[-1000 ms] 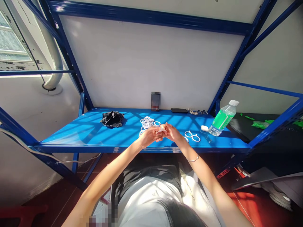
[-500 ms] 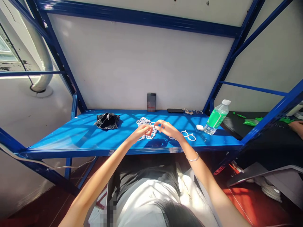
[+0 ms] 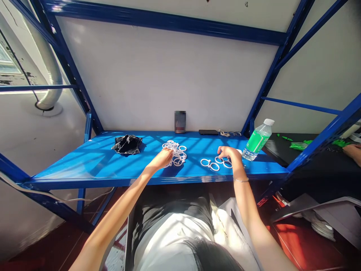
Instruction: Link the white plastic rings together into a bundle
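Now, in the head view, the hands, nearly meeting half a second ago, are well apart. The left hand (image 3: pixel 164 158), fingers curled, is at the left edge of a heap of thin white rings (image 3: pixel 178 153); the right hand (image 3: pixel 229 152), fingers loosely bent, is over a joined white ring pair (image 3: pixel 223 162). Whether either grips anything, I cannot tell. The blue metal table (image 3: pixel 84 162) stands before a plain white wall (image 3: pixel 175 75).

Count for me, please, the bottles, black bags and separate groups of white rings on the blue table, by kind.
Bottle: 1
Black bag: 1
Groups of white rings: 2, one at the left hand, a smaller one at the right hand
Total: 4
Single rings overlap, so they stay uncounted.
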Action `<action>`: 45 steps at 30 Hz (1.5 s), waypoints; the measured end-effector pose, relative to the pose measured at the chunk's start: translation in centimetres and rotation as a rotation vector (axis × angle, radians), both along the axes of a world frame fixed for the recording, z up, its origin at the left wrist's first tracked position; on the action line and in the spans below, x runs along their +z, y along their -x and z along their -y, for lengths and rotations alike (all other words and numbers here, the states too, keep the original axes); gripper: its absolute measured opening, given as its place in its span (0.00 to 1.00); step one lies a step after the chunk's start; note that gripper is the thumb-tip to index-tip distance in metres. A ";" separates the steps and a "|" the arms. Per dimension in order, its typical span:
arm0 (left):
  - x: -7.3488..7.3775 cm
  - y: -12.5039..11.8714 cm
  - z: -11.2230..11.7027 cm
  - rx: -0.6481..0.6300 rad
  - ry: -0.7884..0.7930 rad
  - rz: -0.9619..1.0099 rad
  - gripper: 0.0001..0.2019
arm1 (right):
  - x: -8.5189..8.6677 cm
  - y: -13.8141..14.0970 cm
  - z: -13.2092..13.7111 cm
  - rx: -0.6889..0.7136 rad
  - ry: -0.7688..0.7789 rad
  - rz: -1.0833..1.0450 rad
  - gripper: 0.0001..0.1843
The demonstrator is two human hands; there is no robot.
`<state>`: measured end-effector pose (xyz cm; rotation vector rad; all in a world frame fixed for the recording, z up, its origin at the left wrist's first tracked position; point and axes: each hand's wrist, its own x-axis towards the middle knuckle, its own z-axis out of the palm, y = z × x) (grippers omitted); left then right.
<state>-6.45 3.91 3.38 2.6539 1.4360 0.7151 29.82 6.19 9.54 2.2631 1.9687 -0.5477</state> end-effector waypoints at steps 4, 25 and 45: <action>0.0 0.1 0.0 0.012 -0.017 -0.047 0.15 | -0.9 0.3 -0.9 -0.007 0.027 -0.022 0.18; 2.8 -2.4 3.2 -0.160 0.083 0.330 0.21 | 0.7 9.9 3.7 0.713 -0.603 -0.464 0.07; 5.4 -3.6 6.3 -0.480 0.782 0.940 0.22 | 1.0 12.6 6.8 0.836 -0.120 -1.143 0.19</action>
